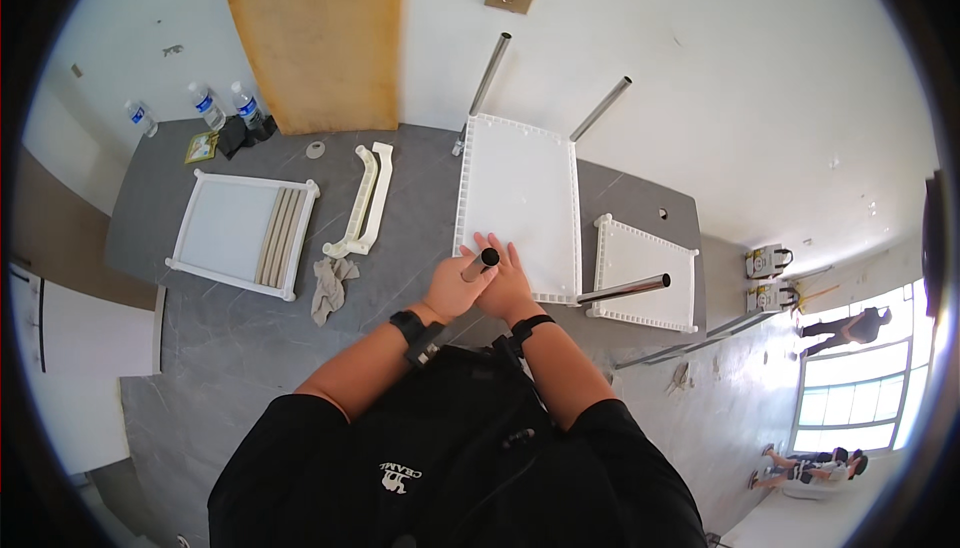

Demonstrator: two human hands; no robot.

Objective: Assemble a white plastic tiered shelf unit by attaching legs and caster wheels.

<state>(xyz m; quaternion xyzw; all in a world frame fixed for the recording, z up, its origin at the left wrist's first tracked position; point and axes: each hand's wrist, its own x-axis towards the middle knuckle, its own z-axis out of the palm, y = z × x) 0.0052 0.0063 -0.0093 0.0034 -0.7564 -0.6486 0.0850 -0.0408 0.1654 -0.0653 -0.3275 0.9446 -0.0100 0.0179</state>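
A white plastic shelf panel (522,198) with a ribbed edge lies on the grey table before me. Metal tubes rise from its corners: a far left tube (490,73), a far right tube (602,108) and a near right tube (626,289). At the near left corner, my left hand (452,291) is closed around another metal tube (482,263), whose open end shows above the fist. Against that tube's right side rests my right hand (508,288), its fingers stretched out over the panel. The tube's foot is hidden by my hands.
Left on the table (415,198) lie a white frame with beige strips (240,233), cream curved bars (372,198) and a rag (330,288). A smaller white panel (648,273) lies right. Bottles (207,106) and a wooden board (320,43) stand behind. People (845,331) are far right.
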